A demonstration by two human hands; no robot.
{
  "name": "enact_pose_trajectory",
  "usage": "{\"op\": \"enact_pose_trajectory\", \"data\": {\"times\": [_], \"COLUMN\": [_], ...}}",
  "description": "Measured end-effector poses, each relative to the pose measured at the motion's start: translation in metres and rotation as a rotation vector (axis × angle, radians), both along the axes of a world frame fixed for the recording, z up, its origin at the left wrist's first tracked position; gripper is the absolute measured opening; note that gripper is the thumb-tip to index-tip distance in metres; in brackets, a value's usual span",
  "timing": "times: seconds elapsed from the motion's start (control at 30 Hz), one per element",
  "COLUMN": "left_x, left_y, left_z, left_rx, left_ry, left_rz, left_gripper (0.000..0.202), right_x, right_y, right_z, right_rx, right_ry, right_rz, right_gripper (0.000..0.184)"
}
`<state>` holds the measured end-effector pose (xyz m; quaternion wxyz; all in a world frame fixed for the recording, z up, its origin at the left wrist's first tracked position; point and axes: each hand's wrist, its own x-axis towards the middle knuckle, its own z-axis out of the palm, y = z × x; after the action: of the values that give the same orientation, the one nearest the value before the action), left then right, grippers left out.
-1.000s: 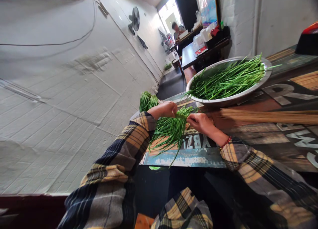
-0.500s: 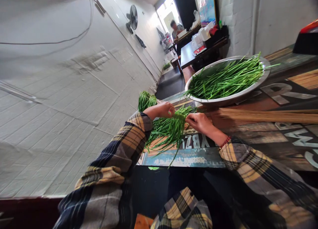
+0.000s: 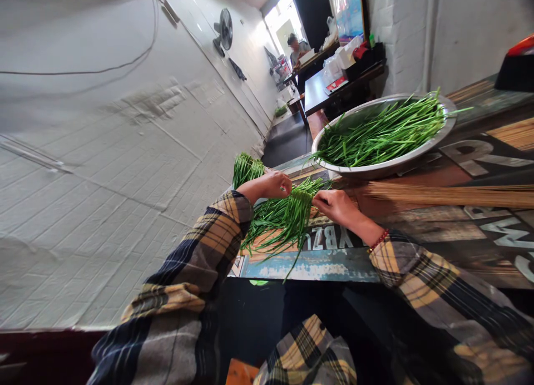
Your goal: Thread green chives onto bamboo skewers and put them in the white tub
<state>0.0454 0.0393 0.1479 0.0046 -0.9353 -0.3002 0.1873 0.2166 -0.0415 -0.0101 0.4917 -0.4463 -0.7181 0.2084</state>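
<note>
Green garlic chives, bunched in a row (image 3: 299,211), hang folded between my two hands. My right hand (image 3: 337,206) is closed in a pinch at the right end of this row, on what looks like a thin skewer mostly hidden by fingers and leaves. Just left of the row, my left hand (image 3: 273,186) has its fingers curled together, a small pale green bit showing between them, seemingly a chive. Loose chives (image 3: 261,221) lie on the table below and behind the hands. Beyond my left wrist sits a bundle of chives gathered on sticks (image 3: 247,168).
A metal basin (image 3: 386,167) heaped with long chives stands behind my right hand. Thin bamboo skewers (image 3: 450,195) lie to the right on the patterned table (image 3: 442,229). A white wall (image 3: 125,168) runs along the left. Far back, a person (image 3: 297,51) sits by a table.
My left hand has shifted slightly left, away from the hanging row, and its wrist has turned a little. My right hand stays pinched at the row's end.
</note>
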Motion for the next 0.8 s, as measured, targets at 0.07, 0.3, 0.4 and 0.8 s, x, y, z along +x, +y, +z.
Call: {"op": "enact_pose_trajectory", "data": {"times": [0.07,0.3,0.4,0.8], "left_x": [0.0001,0.0015,0.0016,0.0002], "left_y": [-0.0013,-0.0037,-0.0036,-0.0044], "left_z": [0.0000,0.0003,0.0006,-0.0070], "left_rx": [-0.005,-0.026,-0.028,-0.192], "left_ry": [-0.014,-0.078,-0.107,-0.251], "left_rz": [-0.011,-0.053,-0.071,0.037], "left_gripper": [0.018,0.015,0.014,0.013], "right_x": [0.0000,0.0001,-0.0001,-0.0008], "right_y": [0.0000,-0.0009,-0.0017,-0.0036], "right_z": [0.0003,0.0011,0.0019,0.0050], "right_rx": [-0.001,0.006,0.004,-0.066], "right_ry": [-0.001,0.003,0.011,0.096], "right_rz": [-0.002,0.008,0.019,0.045], "right_gripper": [0.022,0.022,0.022,0.021]}}
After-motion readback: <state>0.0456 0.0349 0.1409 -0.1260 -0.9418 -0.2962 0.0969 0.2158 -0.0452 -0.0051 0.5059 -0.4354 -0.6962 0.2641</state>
